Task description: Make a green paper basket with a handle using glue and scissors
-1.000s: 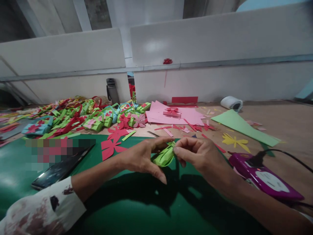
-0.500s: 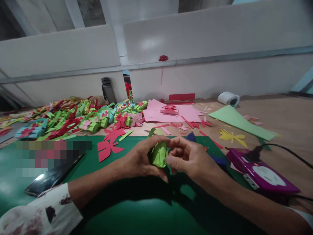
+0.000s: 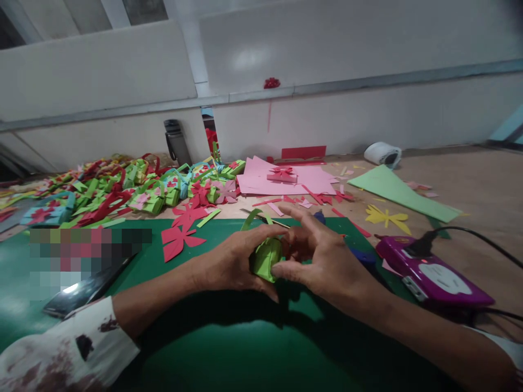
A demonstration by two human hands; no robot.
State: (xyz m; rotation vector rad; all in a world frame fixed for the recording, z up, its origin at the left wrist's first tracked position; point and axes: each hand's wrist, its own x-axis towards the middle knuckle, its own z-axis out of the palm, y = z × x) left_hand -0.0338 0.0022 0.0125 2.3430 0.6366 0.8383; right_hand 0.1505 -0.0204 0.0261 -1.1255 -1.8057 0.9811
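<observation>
A small bright-green paper bag, with a curved green strip rising behind it, is held above the green mat. My left hand wraps round its left side, fingers over the top and thumb below. At its right end, my right hand presses with the thumb and curled fingers, while the index finger is raised. Part of the bag is hidden by both hands. Red paper flower cutouts lie left of my left hand. Behind my right hand shows a partly hidden blue object.
Finished-looking paper bags are heaped at the left. Pink sheets and scraps lie at the back. To the right are a purple power strip with a cord, a yellow cutout and a green sheet. A dark bottle stands behind.
My right index finger has lifted away from the top of the bag. The bag is tilted slightly more. The camera view has shifted a little, so the background sits higher.
</observation>
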